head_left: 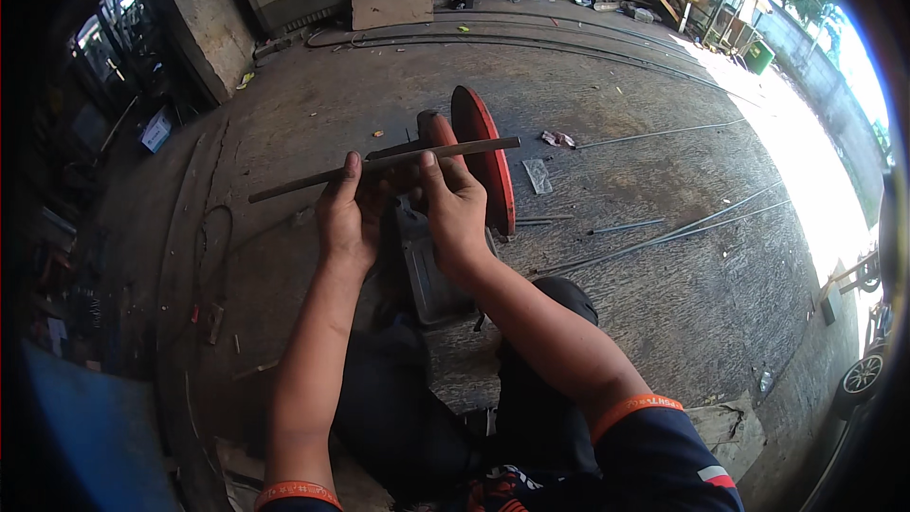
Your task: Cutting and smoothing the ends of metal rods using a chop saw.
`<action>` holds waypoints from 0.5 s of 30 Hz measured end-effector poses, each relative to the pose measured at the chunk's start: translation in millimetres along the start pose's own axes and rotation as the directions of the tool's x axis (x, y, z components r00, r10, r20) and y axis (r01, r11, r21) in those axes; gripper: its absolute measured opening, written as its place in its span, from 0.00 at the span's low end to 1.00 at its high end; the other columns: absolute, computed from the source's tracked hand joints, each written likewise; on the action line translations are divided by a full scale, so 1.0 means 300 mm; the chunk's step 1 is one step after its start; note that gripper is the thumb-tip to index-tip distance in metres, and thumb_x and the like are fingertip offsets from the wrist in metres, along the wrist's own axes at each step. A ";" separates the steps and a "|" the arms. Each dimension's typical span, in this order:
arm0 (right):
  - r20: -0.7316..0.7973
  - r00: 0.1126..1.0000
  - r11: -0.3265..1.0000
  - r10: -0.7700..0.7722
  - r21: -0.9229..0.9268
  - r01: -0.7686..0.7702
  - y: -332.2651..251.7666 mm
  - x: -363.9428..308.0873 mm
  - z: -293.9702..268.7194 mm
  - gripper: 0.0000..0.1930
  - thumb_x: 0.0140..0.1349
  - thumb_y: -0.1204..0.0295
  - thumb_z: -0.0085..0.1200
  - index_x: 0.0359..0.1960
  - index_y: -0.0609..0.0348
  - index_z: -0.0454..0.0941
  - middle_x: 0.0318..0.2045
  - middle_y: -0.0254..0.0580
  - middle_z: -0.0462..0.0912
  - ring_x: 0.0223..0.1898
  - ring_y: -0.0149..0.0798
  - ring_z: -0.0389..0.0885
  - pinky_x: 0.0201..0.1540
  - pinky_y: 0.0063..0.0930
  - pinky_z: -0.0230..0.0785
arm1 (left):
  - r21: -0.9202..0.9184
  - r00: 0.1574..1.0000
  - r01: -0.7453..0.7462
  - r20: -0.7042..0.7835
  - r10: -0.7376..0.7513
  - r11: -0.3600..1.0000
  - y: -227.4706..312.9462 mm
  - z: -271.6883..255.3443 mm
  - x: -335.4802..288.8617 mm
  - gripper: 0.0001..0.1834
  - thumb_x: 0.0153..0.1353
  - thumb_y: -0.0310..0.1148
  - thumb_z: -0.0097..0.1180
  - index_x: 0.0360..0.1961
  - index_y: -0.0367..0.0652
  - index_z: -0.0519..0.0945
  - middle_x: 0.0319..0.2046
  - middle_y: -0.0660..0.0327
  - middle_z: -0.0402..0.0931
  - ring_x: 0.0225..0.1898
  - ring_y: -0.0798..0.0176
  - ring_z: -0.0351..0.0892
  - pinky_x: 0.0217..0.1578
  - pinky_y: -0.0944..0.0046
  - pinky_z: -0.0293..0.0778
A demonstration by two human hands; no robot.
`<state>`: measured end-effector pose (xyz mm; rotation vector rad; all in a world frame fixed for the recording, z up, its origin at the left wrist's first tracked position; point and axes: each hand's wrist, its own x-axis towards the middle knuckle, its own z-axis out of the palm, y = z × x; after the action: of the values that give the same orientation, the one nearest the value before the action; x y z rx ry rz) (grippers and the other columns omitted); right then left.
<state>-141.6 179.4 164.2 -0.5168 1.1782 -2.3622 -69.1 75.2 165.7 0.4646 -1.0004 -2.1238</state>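
A thin, dark metal bar (299, 187) lies across both my hands, its right end raised a little higher than its left. My left hand (348, 223) grips it left of the middle, thumb on top. Right of that, my right hand (458, 218) pinches it between thumb and fingers. Just beyond and below the hands stands a floor machine with a red round guard or disc (490, 156), an orange-red cylindrical body (440, 125) and a dark grey base (434, 275). My hands and the bar hide part of this machine.
Long thin rods (654, 240) lie on the worn floor to the right, near a clear plastic packet (537, 176) and a crumpled wrapper (557, 138). More long rods (531, 40) stretch across the back. A blue-and-white box (154, 131) sits far left; a wheel (863, 375) stands far right.
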 end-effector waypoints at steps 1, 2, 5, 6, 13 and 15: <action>-0.003 1.000 0.998 -0.015 -0.058 0.015 0.003 -0.001 0.001 0.14 0.69 0.65 0.50 0.38 0.67 0.79 0.30 0.33 0.81 0.30 0.23 0.73 0.34 0.19 0.66 | 0.001 1.000 0.005 -0.005 -0.005 1.000 0.002 -0.008 -0.001 0.14 0.61 0.41 0.60 0.39 0.40 0.77 0.35 0.60 0.80 0.32 0.67 0.81 0.34 0.71 0.79; 0.011 1.000 0.998 -0.025 -0.053 0.026 0.006 -0.004 0.002 0.14 0.69 0.65 0.50 0.38 0.67 0.79 0.30 0.33 0.81 0.30 0.23 0.73 0.34 0.19 0.66 | -0.001 1.000 0.017 -0.012 -0.018 1.000 0.003 -0.016 -0.001 0.15 0.61 0.42 0.60 0.38 0.40 0.78 0.34 0.60 0.81 0.32 0.68 0.81 0.35 0.71 0.78; 0.044 0.995 0.993 -0.095 -0.068 0.097 0.016 -0.013 0.009 0.13 0.68 0.66 0.51 0.38 0.67 0.78 0.30 0.35 0.81 0.31 0.24 0.74 0.35 0.19 0.66 | -0.024 0.999 0.049 -0.006 -0.049 0.998 0.007 -0.035 0.001 0.14 0.62 0.42 0.59 0.38 0.42 0.78 0.32 0.62 0.81 0.32 0.68 0.81 0.35 0.71 0.78; 0.048 0.993 0.991 -0.112 -0.075 0.116 0.019 -0.015 0.013 0.13 0.68 0.66 0.52 0.38 0.66 0.78 0.30 0.35 0.81 0.31 0.24 0.74 0.36 0.19 0.66 | -0.043 0.998 0.068 -0.007 -0.068 0.997 0.009 -0.040 0.001 0.13 0.63 0.41 0.58 0.39 0.43 0.78 0.33 0.64 0.81 0.32 0.69 0.81 0.35 0.71 0.77; 0.110 0.978 0.978 -0.175 -0.100 0.186 0.054 -0.019 0.031 0.15 0.66 0.64 0.55 0.38 0.67 0.78 0.30 0.35 0.81 0.32 0.24 0.75 0.36 0.20 0.67 | -0.076 0.997 0.074 -0.030 -0.076 0.994 0.021 -0.050 -0.020 0.15 0.62 0.44 0.58 0.34 0.42 0.79 0.28 0.63 0.81 0.30 0.69 0.80 0.33 0.71 0.76; 0.077 0.997 0.996 -0.031 -0.081 0.037 0.065 -0.015 0.028 0.15 0.66 0.63 0.55 0.37 0.67 0.79 0.30 0.35 0.81 0.32 0.24 0.74 0.36 0.19 0.66 | -0.169 0.997 0.073 -0.004 -0.074 0.983 0.018 -0.047 -0.024 0.15 0.62 0.43 0.59 0.34 0.41 0.78 0.28 0.62 0.80 0.31 0.67 0.80 0.35 0.70 0.76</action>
<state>-129.2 166.2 152.5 -0.6537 1.2455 -2.3086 -53.5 70.9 161.1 0.4343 -0.7996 -2.2474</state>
